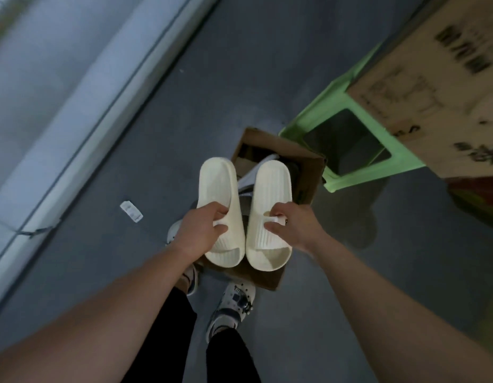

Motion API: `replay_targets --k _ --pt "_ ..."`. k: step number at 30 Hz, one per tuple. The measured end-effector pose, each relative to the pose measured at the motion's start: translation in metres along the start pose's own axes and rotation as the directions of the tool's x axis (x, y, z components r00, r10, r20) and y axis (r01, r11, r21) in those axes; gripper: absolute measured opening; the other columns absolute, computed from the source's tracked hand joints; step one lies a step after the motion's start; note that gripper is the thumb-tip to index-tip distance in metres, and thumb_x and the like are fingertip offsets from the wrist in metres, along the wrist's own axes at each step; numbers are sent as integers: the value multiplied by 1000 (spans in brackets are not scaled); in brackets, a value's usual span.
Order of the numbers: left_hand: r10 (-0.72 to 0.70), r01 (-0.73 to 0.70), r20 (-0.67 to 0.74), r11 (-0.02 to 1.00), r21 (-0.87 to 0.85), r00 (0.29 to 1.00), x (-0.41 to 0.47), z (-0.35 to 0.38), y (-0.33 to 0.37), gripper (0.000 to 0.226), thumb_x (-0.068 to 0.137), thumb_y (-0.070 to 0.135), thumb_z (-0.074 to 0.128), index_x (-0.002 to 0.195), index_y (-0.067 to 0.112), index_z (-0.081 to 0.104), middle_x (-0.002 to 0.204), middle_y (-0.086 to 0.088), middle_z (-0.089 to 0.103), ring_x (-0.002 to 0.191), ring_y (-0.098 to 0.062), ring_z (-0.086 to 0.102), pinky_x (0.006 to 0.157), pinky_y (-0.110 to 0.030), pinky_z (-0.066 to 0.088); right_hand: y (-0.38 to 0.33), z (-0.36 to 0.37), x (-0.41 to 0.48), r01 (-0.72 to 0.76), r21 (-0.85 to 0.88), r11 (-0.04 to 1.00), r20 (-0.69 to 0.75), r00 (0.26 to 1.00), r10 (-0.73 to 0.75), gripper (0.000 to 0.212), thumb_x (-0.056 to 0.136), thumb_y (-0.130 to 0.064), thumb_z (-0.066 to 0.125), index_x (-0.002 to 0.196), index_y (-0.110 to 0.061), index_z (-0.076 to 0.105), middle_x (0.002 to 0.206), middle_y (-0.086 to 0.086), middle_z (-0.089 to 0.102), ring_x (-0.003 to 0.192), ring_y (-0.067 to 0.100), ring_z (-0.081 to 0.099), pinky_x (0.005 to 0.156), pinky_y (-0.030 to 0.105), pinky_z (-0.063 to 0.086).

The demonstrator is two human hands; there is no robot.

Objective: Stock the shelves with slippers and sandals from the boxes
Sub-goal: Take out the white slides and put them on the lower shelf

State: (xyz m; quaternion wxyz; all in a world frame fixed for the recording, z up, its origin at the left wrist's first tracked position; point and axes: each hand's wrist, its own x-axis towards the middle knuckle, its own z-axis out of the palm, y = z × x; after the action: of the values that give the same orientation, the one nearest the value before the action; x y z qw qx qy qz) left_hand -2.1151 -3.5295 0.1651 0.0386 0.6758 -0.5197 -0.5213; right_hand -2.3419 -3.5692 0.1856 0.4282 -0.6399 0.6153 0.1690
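Head view: a pair of cream foam slippers is held out at arm's length, one in each hand. The left slipper is gripped by the left hand at its strap, which is bunched between thumb and curled fingers. The right slipper is pinched the same way by the right hand, on which a ring is seen. Both grips are closed narrowly on the straps. The long heel ends are stretched away beyond the fingers, and the open toes are turned back below the wrists. The two slippers are held side by side, almost touching at the toe ends.

The slippers are thick, smooth and rounded, with fine ribs across the straps. Both forearms are bare and extended, knuckles turned outward.

Directly beneath the grip, an open brown cardboard box is set on the grey floor, with more pale footwear dimly seen inside. Beyond and right of the right hand, a green plastic stool is topped by a large printed carton. Left of the left hand, a small white tag is left lying on the floor. Below the wrists, a white clog studded with charms is worn.
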Motion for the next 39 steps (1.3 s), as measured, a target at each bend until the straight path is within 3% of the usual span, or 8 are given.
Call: replay_targets --k 7,11,15,20,24,31,39 --pt "-46 35 -193 998 -58 980 -63 -67 7 30 88 20 67 116 26 62 118 5 65 113 -11 59 86 -23 41 -70 -55 -45 76 -129 989 9 997 -76 32 100 -40 43 128 -27 54 125 3 53 121 27 42 105 37 24" --pt "-61 35 -279 995 -98 958 -102 -105 15 31 89 22 66 120 24 62 120 5 64 114 -11 58 82 -20 37 -115 -73 -59 134 -247 960 3 990 -137 40 96 -53 43 121 -26 60 121 -1 56 120 21 47 103 37 26" --pt "-61 27 -355 995 -101 933 -138 -144 19 34 91 24 65 124 21 60 123 3 63 114 -12 58 84 -20 38 -166 -95 -78 211 -322 923 -6 974 -225 56 88 -68 44 116 -23 62 105 -4 52 112 20 49 104 42 30" --pt "-61 29 -420 996 -83 906 -178 -195 17 27 89 28 68 114 20 63 110 6 64 106 -13 60 78 -22 39 -227 -116 -99 298 -297 907 -25 947 -319 53 89 -64 49 117 -21 61 108 -1 58 99 18 52 97 40 41" --pt "-45 19 -473 998 -59 880 -210 -237 17 28 89 39 66 112 23 63 103 12 61 96 -12 61 66 -21 41 -280 -131 -117 359 -252 899 -55 922 -384 39 91 -58 53 102 -20 60 92 -6 53 88 14 50 89 35 40" --pt "29 -39 -541 999 -8 840 -255 -314 8 23 90 41 64 106 25 65 106 7 68 99 -13 62 77 -29 45 -362 -150 -145 408 -196 892 -141 888 -438 40 89 -57 55 103 -20 64 96 -2 64 96 21 61 85 34 44" --pt "21 -16 -588 1000 13 809 -284 -378 -17 23 88 40 65 105 25 67 103 6 68 95 -17 62 71 -28 39 -434 -151 -153 416 -155 896 -176 881 -440 26 86 -56 59 86 -30 62 90 -3 64 97 22 59 87 34 48"
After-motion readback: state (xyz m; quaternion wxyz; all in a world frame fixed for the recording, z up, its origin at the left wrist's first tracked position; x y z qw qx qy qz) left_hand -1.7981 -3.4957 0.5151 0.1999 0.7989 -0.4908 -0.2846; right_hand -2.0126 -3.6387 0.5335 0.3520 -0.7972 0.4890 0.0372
